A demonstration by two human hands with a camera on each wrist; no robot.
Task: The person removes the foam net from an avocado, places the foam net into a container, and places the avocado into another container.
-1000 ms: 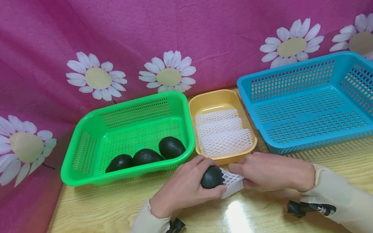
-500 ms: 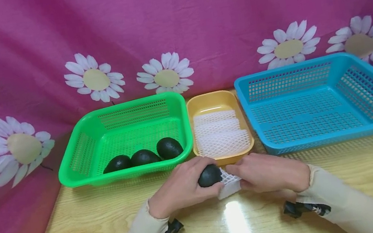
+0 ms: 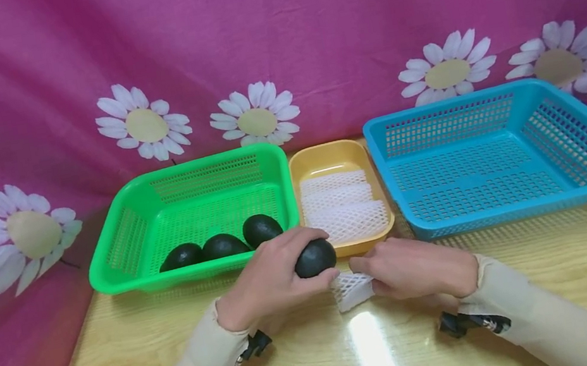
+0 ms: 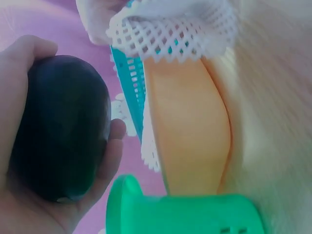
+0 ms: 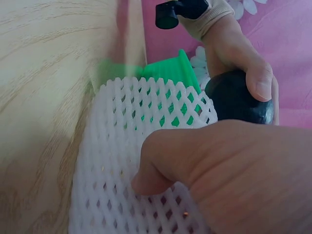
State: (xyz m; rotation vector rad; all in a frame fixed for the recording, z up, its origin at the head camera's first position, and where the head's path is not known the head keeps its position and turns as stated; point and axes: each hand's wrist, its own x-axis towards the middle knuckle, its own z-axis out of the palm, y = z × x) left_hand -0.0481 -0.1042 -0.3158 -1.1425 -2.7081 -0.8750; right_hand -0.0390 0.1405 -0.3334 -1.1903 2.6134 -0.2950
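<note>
A dark avocado [image 3: 314, 258] sits in the grip of my left hand [image 3: 268, 276], thumb on one side and fingers on the other. Just to its right, my right hand [image 3: 419, 268] pinches a white foam fruit net [image 3: 352, 290] close over the table. In the right wrist view the thumb presses on the mesh of the net [image 5: 117, 161], and its open end faces the avocado [image 5: 239, 97]. The left wrist view shows the avocado [image 4: 63, 129] apart from the net [image 4: 170, 36].
Behind my left hand stands a green basket [image 3: 109, 254] with several avocados along its near side. A yellow tray [image 3: 326, 155] in the middle holds several white foam nets [image 3: 345, 219]. A blue basket [image 3: 465, 172] stands at the right, before a purple flowered cloth [image 3: 303, 28].
My left hand has moved left and slightly up with the avocado, which has come out of the net's mouth. The right hand keeps hold of the net, nearly in place.
</note>
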